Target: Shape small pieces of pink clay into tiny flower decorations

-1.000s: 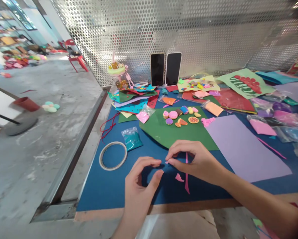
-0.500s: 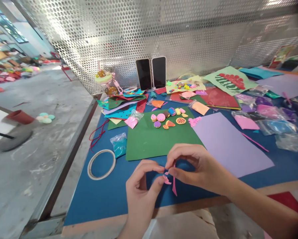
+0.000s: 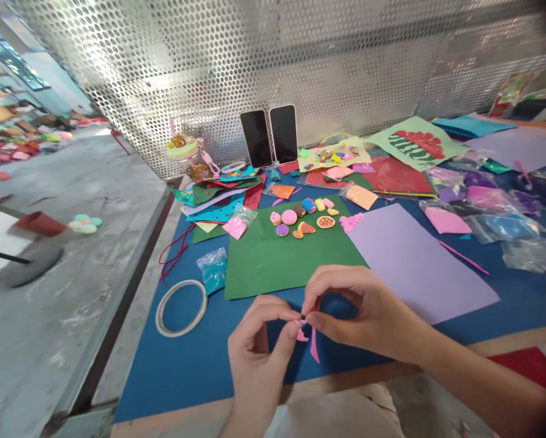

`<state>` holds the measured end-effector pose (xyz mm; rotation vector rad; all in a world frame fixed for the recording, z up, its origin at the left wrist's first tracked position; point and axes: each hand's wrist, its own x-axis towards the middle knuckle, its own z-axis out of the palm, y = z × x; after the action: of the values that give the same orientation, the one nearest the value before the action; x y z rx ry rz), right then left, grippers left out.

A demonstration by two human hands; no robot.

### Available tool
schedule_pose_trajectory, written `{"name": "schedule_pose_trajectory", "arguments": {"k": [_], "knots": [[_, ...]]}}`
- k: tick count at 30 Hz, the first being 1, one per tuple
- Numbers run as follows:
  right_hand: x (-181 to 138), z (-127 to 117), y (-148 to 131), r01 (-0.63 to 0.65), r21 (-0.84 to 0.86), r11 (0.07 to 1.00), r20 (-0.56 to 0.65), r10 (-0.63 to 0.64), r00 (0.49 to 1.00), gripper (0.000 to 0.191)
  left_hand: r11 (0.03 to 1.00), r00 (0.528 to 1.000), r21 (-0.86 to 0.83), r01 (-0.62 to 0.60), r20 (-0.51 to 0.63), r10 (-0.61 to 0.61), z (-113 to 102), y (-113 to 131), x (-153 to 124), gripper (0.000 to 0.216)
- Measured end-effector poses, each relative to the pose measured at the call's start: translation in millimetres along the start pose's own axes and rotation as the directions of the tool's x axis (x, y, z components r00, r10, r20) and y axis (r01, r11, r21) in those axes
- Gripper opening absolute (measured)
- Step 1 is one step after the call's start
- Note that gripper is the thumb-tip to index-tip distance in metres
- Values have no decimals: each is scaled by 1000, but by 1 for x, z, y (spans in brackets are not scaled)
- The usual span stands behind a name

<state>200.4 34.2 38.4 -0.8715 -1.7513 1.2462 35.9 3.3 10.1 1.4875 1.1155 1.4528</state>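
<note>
My left hand (image 3: 260,353) is closed in a pinch on a small ragged pink piece (image 3: 302,335), which looks like paper. Beside it, fingertips almost touching, my right hand (image 3: 362,310) pinches a thin pink strip (image 3: 314,348) that dangles below the fingers. Both hands hover over the near part of the blue table (image 3: 195,377). Just beyond them lies a green sheet (image 3: 273,261) bearing several small food-shaped pieces, including a pizza (image 3: 326,222) and a pink round (image 3: 289,217). A heap of pink scraps (image 3: 351,222) rests at its right edge.
A lilac sheet (image 3: 419,261) lies to the right, with pink bags (image 3: 446,220) beyond. On the left are a tape roll (image 3: 160,313), a teal bag (image 3: 214,272) and red string (image 3: 175,258). Two phones (image 3: 283,134) lean on the perforated metal panel (image 3: 218,55).
The fingertips of both hands have come closer together around the pink pieces. The view has shifted slightly, so the table things appear a little further left.
</note>
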Motion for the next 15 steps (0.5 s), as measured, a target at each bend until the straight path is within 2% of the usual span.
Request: {"name": "schedule_pose_trajectory", "arguments": {"k": [15], "knots": [[-2, 1, 1, -42, 78, 996, -3, 42, 999, 2, 999, 999, 42, -17, -28, 18, 3, 0, -5, 9]]}}
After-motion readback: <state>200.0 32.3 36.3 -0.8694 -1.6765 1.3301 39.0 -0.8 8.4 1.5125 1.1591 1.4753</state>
